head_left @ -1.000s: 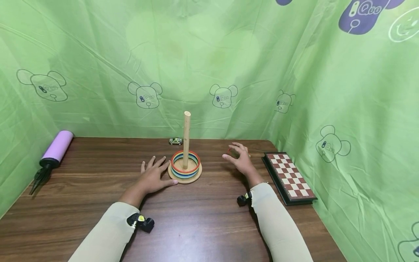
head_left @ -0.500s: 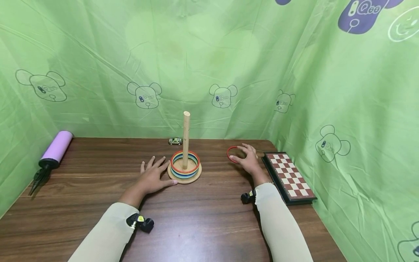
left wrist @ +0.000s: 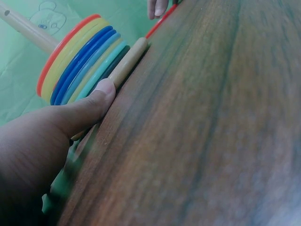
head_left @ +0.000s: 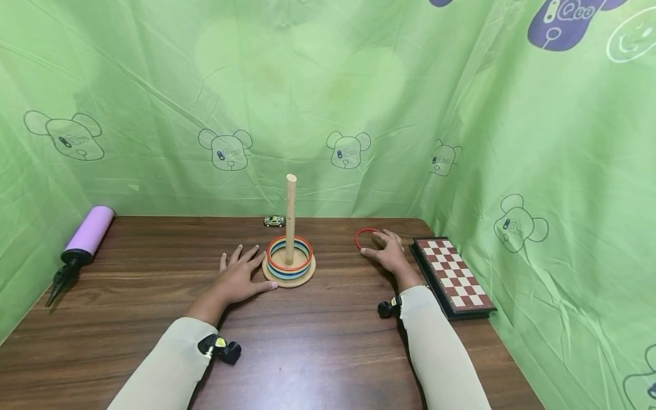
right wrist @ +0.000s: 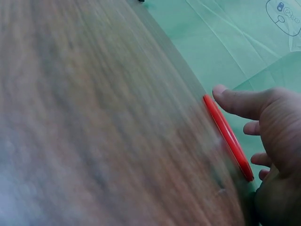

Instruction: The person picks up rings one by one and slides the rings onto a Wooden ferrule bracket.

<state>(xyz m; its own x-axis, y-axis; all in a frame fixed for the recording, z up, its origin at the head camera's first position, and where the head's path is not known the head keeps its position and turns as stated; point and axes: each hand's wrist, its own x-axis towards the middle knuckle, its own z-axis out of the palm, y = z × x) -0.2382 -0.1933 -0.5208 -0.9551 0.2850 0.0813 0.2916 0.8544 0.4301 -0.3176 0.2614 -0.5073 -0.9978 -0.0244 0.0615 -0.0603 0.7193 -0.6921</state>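
A wooden peg (head_left: 291,208) stands upright on a round wooden base (head_left: 309,278). Around it lies a stack of several coloured rings (left wrist: 82,59), red on top. My left hand (head_left: 241,282) is spread at the left of the base, its thumb (left wrist: 96,99) against the base's edge. Farther right, a single red ring (head_left: 357,242) lies flat on the table. Over that ring's right part is my right hand (head_left: 392,256), thumb and fingers apart. In the right wrist view the thumb (right wrist: 240,101) is straight beside the red ring (right wrist: 228,136); the other fingers are partly hidden.
A folded chessboard-patterned case (head_left: 453,279) lies just right of my right hand. A small toy car (head_left: 274,221) sits behind the peg. A purple hand pump (head_left: 92,230) lies at the far left. Green cloth (head_left: 287,114) hangs behind the wooden table (head_left: 307,353).
My right hand has moved right, uncovering more of the red ring, then its thumb and fingers have shifted slightly over the ring. The left hand, peg and stacked rings have stayed put.
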